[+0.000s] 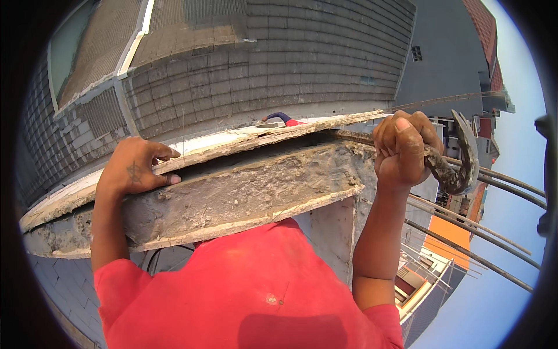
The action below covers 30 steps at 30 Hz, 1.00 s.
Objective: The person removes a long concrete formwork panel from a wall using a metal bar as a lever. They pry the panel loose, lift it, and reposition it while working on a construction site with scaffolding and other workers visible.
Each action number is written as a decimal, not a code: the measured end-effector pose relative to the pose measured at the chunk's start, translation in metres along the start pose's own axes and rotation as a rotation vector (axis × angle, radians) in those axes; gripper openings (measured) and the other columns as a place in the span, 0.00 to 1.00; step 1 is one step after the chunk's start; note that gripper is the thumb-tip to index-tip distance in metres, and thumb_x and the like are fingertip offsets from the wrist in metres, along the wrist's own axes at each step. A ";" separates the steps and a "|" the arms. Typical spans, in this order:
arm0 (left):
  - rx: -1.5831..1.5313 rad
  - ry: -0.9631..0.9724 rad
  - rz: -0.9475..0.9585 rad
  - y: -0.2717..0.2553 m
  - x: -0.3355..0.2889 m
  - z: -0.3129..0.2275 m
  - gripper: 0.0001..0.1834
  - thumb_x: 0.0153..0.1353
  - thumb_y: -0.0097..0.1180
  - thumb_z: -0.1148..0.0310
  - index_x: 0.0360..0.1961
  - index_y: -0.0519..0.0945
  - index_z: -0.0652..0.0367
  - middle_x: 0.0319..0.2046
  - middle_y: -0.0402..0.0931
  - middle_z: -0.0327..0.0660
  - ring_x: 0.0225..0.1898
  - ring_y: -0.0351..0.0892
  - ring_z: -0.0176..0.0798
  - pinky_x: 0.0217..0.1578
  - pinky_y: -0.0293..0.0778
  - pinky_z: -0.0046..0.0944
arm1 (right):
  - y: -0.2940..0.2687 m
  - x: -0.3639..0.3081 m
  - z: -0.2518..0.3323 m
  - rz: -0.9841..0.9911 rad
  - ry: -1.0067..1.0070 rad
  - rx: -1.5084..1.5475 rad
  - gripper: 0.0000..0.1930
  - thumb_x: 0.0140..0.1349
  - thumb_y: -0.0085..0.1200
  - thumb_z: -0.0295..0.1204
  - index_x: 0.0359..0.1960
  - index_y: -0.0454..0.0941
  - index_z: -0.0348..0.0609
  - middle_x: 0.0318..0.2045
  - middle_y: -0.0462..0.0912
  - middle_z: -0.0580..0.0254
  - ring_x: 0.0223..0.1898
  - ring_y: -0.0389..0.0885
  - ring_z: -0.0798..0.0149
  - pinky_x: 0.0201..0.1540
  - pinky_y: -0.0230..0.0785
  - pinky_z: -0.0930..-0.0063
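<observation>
A long, rough-edged wooden board (232, 143) runs along the top of a raw concrete beam (244, 189), with a dark gap between them. My left hand (135, 166) grips the board's edge near its left end, fingers on top and thumb below by the concrete. In my right hand (407, 145) is a dirt-crusted crowbar (459, 177), fist wrapped round its shaft. Its hooked end curves up to the right of my fist. On the other side, the shaft (351, 136) reaches left into the gap under the board; its tip is hidden.
Several steel reinforcing bars (488, 235) jut out at the right. A second wooden strip (256, 218) lines the beam's near lower edge. Beyond the board, another person's dark blue sleeve (282, 117) shows. Tiled roofs (279, 70) lie far below, with buildings at the right.
</observation>
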<state>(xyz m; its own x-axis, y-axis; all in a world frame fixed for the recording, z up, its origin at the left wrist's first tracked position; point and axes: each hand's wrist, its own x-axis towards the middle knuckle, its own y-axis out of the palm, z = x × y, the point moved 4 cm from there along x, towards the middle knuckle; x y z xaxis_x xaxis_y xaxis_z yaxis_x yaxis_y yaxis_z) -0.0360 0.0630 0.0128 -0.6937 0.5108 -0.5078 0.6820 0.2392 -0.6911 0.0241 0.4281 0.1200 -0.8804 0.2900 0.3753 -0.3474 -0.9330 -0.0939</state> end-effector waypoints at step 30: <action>0.107 0.122 -0.171 0.002 -0.003 0.007 0.19 0.40 0.71 0.69 0.39 0.87 0.52 0.32 0.84 0.46 0.33 0.84 0.48 0.35 0.77 0.41 | -0.001 0.018 0.033 0.137 0.004 0.135 0.12 0.54 0.47 0.26 0.15 0.60 0.45 0.11 0.60 0.65 0.12 0.53 0.70 0.17 0.50 0.71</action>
<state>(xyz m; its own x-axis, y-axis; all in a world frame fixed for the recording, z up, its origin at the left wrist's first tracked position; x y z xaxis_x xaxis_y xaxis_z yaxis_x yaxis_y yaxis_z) -0.0340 0.0568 0.0091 -0.7599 0.5675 -0.3171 0.5237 0.2453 -0.8158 0.0193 0.4266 0.1575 -0.9178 0.1588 0.3638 -0.1779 -0.9839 -0.0194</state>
